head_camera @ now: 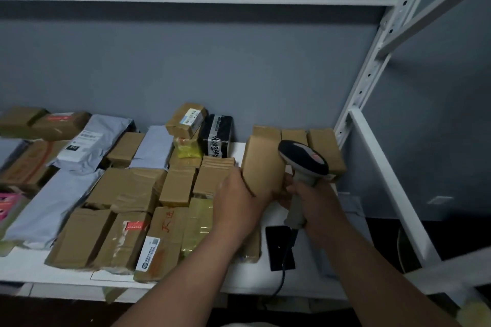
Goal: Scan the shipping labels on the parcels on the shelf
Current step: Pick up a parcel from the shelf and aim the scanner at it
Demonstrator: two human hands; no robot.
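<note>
My left hand grips a plain brown cardboard parcel and holds it upright above the white shelf. Right beside it, my right hand is wrapped around the grey handle of a barcode scanner. The scanner's dark head points up and away, close to the parcel's right side. No label shows on the parcel face turned to me. Many other parcels lie on the shelf to the left, among them brown boxes and grey mailer bags, some with white labels.
A row of brown boxes stands at the back right against the shelf upright. A black phone lies on the shelf below my hands, with the scanner cable running over the front edge. A black box stands at the back.
</note>
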